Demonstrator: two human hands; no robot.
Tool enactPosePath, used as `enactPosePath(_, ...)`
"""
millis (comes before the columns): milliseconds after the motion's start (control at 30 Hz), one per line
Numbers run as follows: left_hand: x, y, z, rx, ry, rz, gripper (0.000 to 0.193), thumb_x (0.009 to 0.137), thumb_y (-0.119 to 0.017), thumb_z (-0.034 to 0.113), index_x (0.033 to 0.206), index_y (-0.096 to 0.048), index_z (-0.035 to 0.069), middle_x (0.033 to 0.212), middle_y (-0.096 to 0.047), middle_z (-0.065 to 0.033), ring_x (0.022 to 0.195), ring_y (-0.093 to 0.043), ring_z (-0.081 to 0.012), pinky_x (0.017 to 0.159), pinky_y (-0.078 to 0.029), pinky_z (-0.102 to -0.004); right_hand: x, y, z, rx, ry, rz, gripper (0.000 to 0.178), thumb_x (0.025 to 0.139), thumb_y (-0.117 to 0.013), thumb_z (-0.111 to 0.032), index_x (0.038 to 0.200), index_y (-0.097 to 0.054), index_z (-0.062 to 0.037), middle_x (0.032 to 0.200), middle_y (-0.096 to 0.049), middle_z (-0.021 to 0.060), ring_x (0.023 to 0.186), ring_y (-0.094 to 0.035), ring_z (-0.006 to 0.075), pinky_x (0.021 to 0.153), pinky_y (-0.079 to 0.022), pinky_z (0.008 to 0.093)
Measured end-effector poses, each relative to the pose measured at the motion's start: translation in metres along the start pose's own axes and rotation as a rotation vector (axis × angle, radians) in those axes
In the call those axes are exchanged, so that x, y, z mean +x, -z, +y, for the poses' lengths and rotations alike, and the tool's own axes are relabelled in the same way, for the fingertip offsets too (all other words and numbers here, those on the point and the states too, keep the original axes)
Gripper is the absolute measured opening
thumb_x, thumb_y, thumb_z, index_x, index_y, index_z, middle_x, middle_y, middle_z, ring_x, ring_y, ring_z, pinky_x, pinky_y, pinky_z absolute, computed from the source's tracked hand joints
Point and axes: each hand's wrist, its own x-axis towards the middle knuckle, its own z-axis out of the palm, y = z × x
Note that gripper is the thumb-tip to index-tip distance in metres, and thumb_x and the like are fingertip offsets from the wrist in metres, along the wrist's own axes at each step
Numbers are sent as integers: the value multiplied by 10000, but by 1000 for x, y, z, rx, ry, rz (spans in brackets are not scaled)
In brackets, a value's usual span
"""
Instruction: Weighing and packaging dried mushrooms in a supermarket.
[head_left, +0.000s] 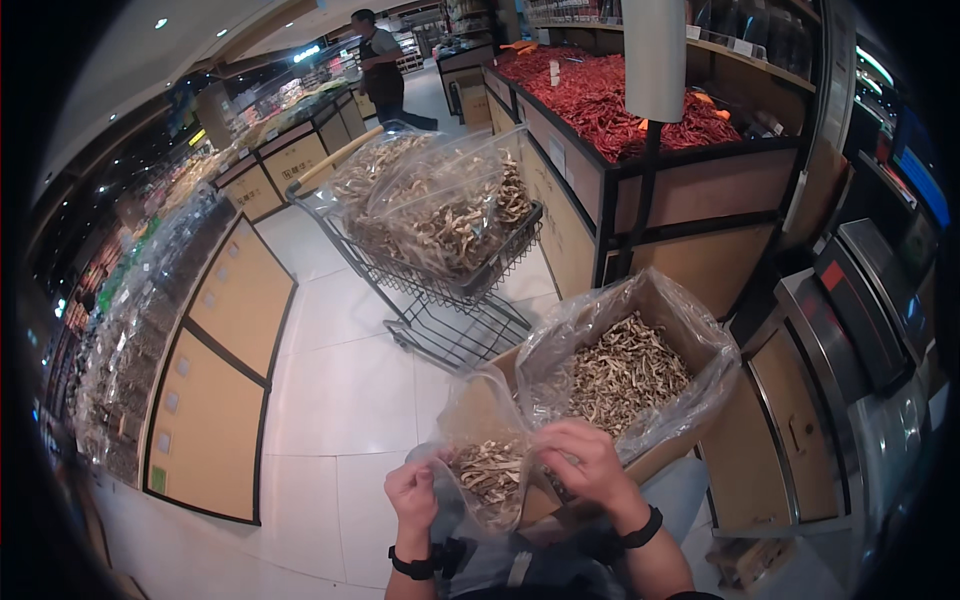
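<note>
A clear plastic bag (486, 512) stands upright in front of me, part-filled with dried brown strips (488, 468) that look like sliced mushrooms. My left hand (410, 492) is closed, gripping the bag's left edge. On the other side, my right hand (582, 460) pinches its right edge, so the mouth hangs apart between them. Just beyond my right hand is a cardboard box (672, 446), its clear liner (706, 338) folded out over the rim. More of the dried strips (632, 375) lie inside the liner.
A wire shopping cart (455, 300) ahead carries large clear bags (440, 205) of similar dried pieces. Behind the box, a display bin (700, 195) holds red dried chillies (600, 100). Wooden counters (215, 385) line the left. A person (382, 70) stands farther back. Black equipment (865, 310) is at right.
</note>
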Motion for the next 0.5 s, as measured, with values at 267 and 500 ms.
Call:
enactPosePath(267,-1,9,-10,12,230,189,442,967,-437,324,1001,-545,-103,866,-658,-208,786,-641,-262,797,-489,-377,-75,22,206,-228,-770,157,438,802,-649,-351,1068,-589,-9,952,-615,187,874,-591,316,798,-481,358)
enactPosePath(500,8,26,-33,-64,67,170,316,925,-472,233,1134,-491,-3,940,-629,-180,813,-630,-317,731,-504,-419,-84,13,297,-715,-1034,-286,660,699,-745,-339,1224,-480,-39,1276,-430,235,1171,-435,389,975,-397,423)
